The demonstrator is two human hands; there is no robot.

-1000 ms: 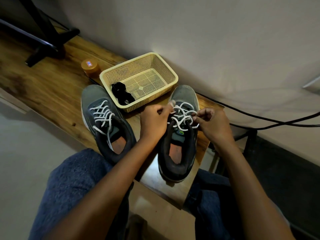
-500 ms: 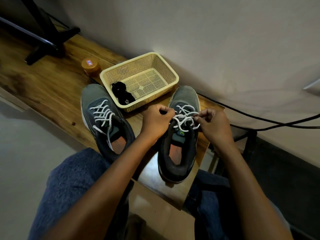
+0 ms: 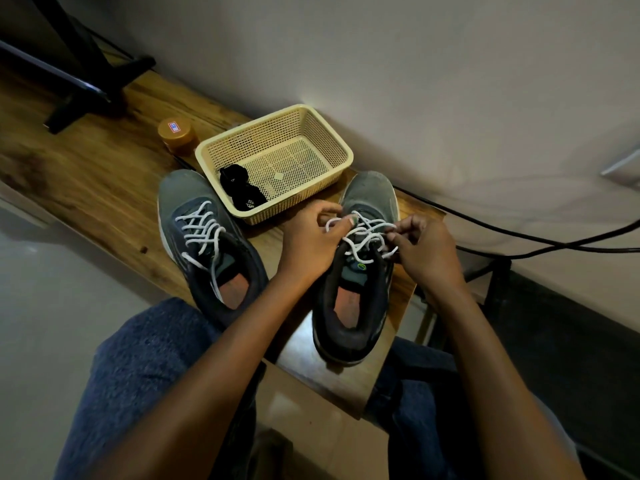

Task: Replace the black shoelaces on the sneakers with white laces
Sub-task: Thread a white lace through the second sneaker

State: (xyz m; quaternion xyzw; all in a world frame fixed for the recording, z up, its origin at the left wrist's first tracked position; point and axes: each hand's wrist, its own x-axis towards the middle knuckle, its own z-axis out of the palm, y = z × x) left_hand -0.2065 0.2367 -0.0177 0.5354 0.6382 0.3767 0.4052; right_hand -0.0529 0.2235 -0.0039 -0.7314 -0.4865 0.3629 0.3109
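Long wooden bench (image 3: 86, 174) running diagonally from upper left to lower right along a pale wall (image 3: 415, 81), its near edge bordering bare floor on the left. Bare wood between the far-left black stand foot (image 3: 90, 95) and the shoes.

Two grey-and-black sneakers side by side, toes toward the wall. Left sneaker (image 3: 207, 244) laced in white, heel overhanging the bench's near edge above a knee in blue jeans (image 3: 145, 368). Right sneaker (image 3: 360, 289) near the bench's right end, heel close to the front corner, white lace (image 3: 367, 237) criss-crossed over the tongue.

Cream perforated plastic basket (image 3: 322, 133) between and just behind the two toes, close to the wall, holding a bundle of black laces (image 3: 242, 192) in its near-left corner.

Left hand (image 3: 311, 237) curled, pinching a loop of white lace at the shoe's left side. Right hand (image 3: 426, 247) curled, pinching the lace at the right side.

Black cables (image 3: 519, 237) trailing off the bench's right edge. Small orange round jar (image 3: 176, 133) just left of the basket.
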